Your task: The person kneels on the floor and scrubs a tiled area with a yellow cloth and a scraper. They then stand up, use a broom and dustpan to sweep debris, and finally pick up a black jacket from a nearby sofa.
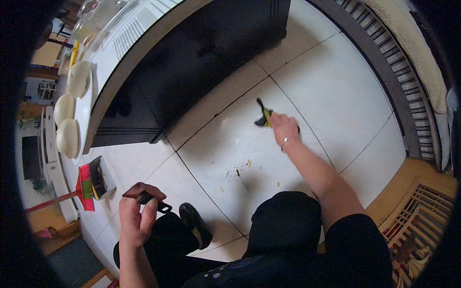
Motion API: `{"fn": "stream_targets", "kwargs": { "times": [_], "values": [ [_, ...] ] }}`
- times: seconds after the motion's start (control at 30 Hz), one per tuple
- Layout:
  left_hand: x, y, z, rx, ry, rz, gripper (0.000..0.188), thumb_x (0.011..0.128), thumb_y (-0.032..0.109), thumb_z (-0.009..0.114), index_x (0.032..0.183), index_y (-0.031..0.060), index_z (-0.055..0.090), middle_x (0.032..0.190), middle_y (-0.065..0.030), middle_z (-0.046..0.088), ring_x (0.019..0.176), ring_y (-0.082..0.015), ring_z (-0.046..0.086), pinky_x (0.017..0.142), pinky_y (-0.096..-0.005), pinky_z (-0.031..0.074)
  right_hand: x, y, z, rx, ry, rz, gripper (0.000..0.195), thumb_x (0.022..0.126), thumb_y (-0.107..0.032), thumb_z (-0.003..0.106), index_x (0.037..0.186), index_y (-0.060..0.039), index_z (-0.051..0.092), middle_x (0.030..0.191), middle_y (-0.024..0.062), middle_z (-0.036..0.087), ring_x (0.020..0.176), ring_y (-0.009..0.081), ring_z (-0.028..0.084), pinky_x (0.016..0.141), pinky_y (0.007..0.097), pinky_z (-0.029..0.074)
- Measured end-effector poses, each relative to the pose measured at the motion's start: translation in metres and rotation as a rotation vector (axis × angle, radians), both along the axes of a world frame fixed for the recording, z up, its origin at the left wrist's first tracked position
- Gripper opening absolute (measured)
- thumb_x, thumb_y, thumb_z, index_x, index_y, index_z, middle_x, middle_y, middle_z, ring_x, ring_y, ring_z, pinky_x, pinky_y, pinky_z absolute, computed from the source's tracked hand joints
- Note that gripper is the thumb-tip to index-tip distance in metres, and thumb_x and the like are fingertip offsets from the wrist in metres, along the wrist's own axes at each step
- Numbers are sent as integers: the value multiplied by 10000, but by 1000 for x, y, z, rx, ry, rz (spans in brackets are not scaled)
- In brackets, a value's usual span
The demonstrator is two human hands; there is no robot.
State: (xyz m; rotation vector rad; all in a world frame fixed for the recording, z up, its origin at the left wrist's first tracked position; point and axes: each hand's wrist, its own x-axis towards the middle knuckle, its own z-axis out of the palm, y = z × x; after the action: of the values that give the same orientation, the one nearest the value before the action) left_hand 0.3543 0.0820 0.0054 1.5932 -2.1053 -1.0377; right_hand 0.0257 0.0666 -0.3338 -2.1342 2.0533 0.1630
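Observation:
My left hand (138,216) is raised over my left knee, gripping a tool by its black handle (164,207), which has a hanging hole at its end. What the tool is, I cannot tell, as my fingers cover much of it. With my arm stretched forward, my right hand (285,127) holds a crumpled yellow-and-black piece (265,117), perhaps a cloth, down at the white tiled floor (223,136). Motion blurs its shape. Between my hands and my knees, yellowish scraps (249,163) and a small dark bit (237,172) lie scattered on the tiles.
A dark cabinet (201,54) under a white tabletop stands ahead on the left. Pale round dough-like pieces (67,138) rest on it. A red broom (84,187) and a dustpan (104,180) are at the left. A slatted wooden frame (414,216) stands at the right.

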Motion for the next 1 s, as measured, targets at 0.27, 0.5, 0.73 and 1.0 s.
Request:
{"fn": "stream_targets", "kwargs": {
  "times": [0.27, 0.5, 0.73, 1.0],
  "values": [
    [-27, -4, -20, 226, 127, 29, 223, 880, 196, 503, 841, 12, 623, 748, -36, 597, 710, -116, 539, 648, -272, 430, 17, 110, -19, -182, -487, 18, 241, 805, -109, 513, 1007, -119, 644, 1092, 16, 621, 1001, 236, 536, 842, 369, 428],
    [-61, 16, -69, 420, 358, 128, 221, 915, 230, 493, 889, 31, 587, 829, -31, 607, 751, -104, 523, 695, -253, 422, -27, 146, 1, -46, -896, -497, 330, 789, -15, 538, 1117, -32, 575, 1072, 158, 595, 1019, 289, 559, 912, 362, 441],
    [-51, 26, -86, 408, 310, 191, 247, 918, 252, 485, 872, 29, 579, 817, -44, 619, 765, -121, 542, 715, -273, 423, -237, 203, -69, -301, -225, -1084, 332, 831, -107, 529, 1160, -68, 558, 1106, 155, 589, 1003, 315, 571, 839, 397, 474],
    [-69, 24, -84, 427, 332, 172, 241, 912, 249, 490, 875, 31, 586, 823, -47, 624, 778, -120, 540, 733, -271, 415, -41, 56, -24, -275, -386, -395, 251, 838, -116, 466, 1059, -104, 583, 1027, 114, 599, 930, 295, 596, 775, 395, 477]
  ]
}}
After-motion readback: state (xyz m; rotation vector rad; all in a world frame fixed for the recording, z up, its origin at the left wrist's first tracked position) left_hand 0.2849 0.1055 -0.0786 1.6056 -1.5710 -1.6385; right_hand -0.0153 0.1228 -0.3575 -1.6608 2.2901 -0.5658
